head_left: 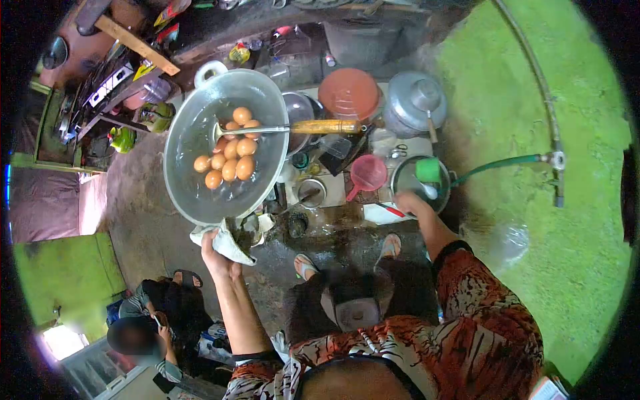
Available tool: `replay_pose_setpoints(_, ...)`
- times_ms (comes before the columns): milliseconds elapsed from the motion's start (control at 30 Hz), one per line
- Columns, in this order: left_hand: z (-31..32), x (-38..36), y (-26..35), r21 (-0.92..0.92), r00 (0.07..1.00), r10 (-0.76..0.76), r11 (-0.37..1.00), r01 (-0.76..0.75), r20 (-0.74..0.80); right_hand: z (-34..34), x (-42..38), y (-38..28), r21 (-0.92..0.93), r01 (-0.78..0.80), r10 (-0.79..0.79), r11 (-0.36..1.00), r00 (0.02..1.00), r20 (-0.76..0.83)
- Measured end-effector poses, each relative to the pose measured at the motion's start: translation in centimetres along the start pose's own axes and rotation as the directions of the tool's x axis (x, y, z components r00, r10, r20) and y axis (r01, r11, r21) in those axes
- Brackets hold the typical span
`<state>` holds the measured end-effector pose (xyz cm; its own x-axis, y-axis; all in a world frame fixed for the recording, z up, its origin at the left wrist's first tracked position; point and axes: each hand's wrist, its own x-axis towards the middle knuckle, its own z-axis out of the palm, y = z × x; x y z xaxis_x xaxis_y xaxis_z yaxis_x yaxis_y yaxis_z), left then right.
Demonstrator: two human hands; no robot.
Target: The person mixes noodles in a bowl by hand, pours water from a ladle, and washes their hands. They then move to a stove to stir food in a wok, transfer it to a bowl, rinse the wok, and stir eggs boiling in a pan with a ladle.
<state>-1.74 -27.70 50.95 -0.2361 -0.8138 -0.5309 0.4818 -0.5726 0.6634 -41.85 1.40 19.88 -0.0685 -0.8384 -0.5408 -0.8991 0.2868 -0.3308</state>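
A large metal wok (pixel 183 143) holds several brown eggs (pixel 230 150) in clear liquid. Across its right rim lies a ladle with a wooden handle (pixel 323 127), its bowl among the eggs. My left hand (pixel 219 257) is closed on a folded white cloth (pixel 233 245) against the wok's near rim. At the near edge of a metal basin (pixel 448 197), my right hand (pixel 415 205) has its fingers curled on the rim. The basin contains a green cup (pixel 428 169). A red handle (pixel 390 209) and a white flat item (pixel 377 215) lie beside that hand.
A red lid (pixel 348 95), a lidded pot (pixel 399 107), a pink dipper (pixel 368 173) and a small metal bowl (pixel 312 192) stand near the basin. A green hose (pixel 497 167) runs from the wall tap (pixel 557 160). Another person (pixel 160 313) sits at lower left.
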Motion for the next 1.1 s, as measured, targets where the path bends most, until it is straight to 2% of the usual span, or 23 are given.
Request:
replay_pose_setpoints(33,-2.0,1.4,-0.5,0.005,1.000,0.023,1.000,-0.023,0.012,-0.3,3.8,-1.0,0.232,-0.001,0.006,0.973,1.000,-0.020)
replay_pose_setpoints(67,-3.0,2.3,-1.1,0.020,0.998,0.063,0.998,-0.064,0.003,-0.8,7.6,-2.4,0.696,-0.100,0.116,0.711,0.993,0.025)
replay_pose_setpoints(100,-3.3,3.1,-1.4,0.038,0.995,0.101,0.994,-0.101,-0.006,-1.7,11.4,-4.0,0.967,-0.158,0.213,0.198,0.970,0.115)
replay_pose_setpoints(133,-3.6,3.4,-2.0,0.051,0.989,0.136,0.990,-0.133,-0.062,-2.8,14.9,-5.7,0.988,-0.103,0.236,-0.114,0.963,0.128)
replay_pose_setpoints(167,-5.5,4.7,-2.7,0.046,0.989,0.141,0.989,-0.140,-0.036,-4.0,18.1,-7.2,0.953,-0.025,0.253,-0.303,0.962,0.106)
replay_pose_setpoints(233,-8.4,6.5,-4.0,0.030,0.985,0.169,0.985,-0.169,-0.026,-7.2,24.5,-9.7,0.985,0.038,0.290,-0.171,0.957,0.013)
replay_pose_setpoints(300,-12.0,8.4,-5.7,0.038,0.976,0.211,0.977,-0.209,-0.050,-8.5,29.5,-10.9,0.960,0.267,0.327,-0.085,0.917,-0.227)
replay_pose_setpoints(367,-14.0,10.1,-7.3,0.001,0.975,0.215,0.977,-0.215,-0.055,-10.2,34.7,-10.9,0.964,0.241,0.390,0.116,0.881,-0.267)
replay_pose_setpoints(400,-14.7,10.2,-7.8,0.016,0.979,0.201,0.979,-0.201,-0.041,-11.3,35.6,-11.7,0.945,0.168,0.511,0.280,0.808,-0.295)
replay_pose_setpoints(467,-16.4,10.9,-9.7,0.019,0.971,0.229,0.974,-0.228,-0.070,-11.7,38.1,-11.7,0.861,0.008,0.628,0.508,0.681,-0.377)
replay_pose_setpoints(500,-17.4,11.2,-10.6,0.027,0.965,0.243,0.970,-0.242,-0.094,-10.4,40.4,-10.4,0.908,0.065,0.604,0.413,0.727,-0.326)
replay_pose_setpoints(567,-19.7,12.2,-12.0,0.058,0.964,0.246,0.969,-0.241,-0.099,-10.2,41.1,-10.2,0.899,0.377,0.549,0.223,0.714,-0.435)
replay_pose_setpoints(633,-20.6,12.2,-13.3,0.066,0.957,0.260,0.965,-0.253,-0.128,-9.4,41.8,-9.3,0.825,0.502,0.556,0.259,0.621,-0.553)
replay_pose_setpoints(667,-21.3,12.0,-13.5,0.085,0.968,0.225,0.973,-0.216,-0.111,-9.2,42.0,-7.8,0.826,0.518,0.491,0.224,0.672,-0.555)
replay_pose_setpoints(700,-22.1,12.1,-13.9,0.087,0.969,0.217,0.974,-0.208,-0.116,-9.9,37.3,-9.4,0.831,0.543,0.540,0.122,0.666,-0.515)
replay_pose_setpoints(733,-23.0,12.1,-14.1,0.077,0.973,0.206,0.977,-0.198,-0.104,-10.0,34.8,-9.3,0.784,0.598,0.491,0.167,0.639,-0.592)
replay_pose_setpoints(767,-23.4,12.3,-14.3,0.061,0.976,0.199,0.979,-0.194,-0.085,-9.5,35.9,-6.3,0.809,0.550,0.450,0.208,0.681,-0.578)
replay_pose_setpoints(800,-22.7,12.0,-14.4,0.029,0.968,0.202,0.979,-0.200,-0.148,-10.3,31.9,-6.9,0.756,0.627,0.415,0.189,0.647,-0.640)
replay_pose_setpoints(833,-23.3,11.9,-14.4,0.051,0.976,0.185,0.982,-0.181,-0.113,-10.3,30.1,-5.8,0.760,0.573,0.430,0.306,0.630,-0.647)
replay_pose_setpoints(900,-25.0,12.2,-14.3,0.098,0.979,0.202,0.975,-0.197,-0.040,-10.2,25.4,-5.2,0.742,0.618,0.389,0.259,0.637,-0.666)
replay_pose_setpoints(967,-25.1,11.8,-14.5,0.072,0.977,0.214,0.974,-0.215,0.019,-9.0,24.7,-1.4,0.718,0.622,0.399,0.311,0.600,-0.693)
replay_pose_setpoints(1033,-24.9,11.2,-14.1,0.052,0.981,0.194,0.980,-0.193,0.004,-8.9,19.5,-3.6,0.803,0.478,0.382,0.355,0.710,-0.591)
replay_pose_setpoints(1100,-24.7,10.7,-14.3,0.055,0.967,0.254,0.966,-0.254,0.003,-6.6,18.0,-4.3,0.658,0.374,0.345,0.654,0.627,-0.698)
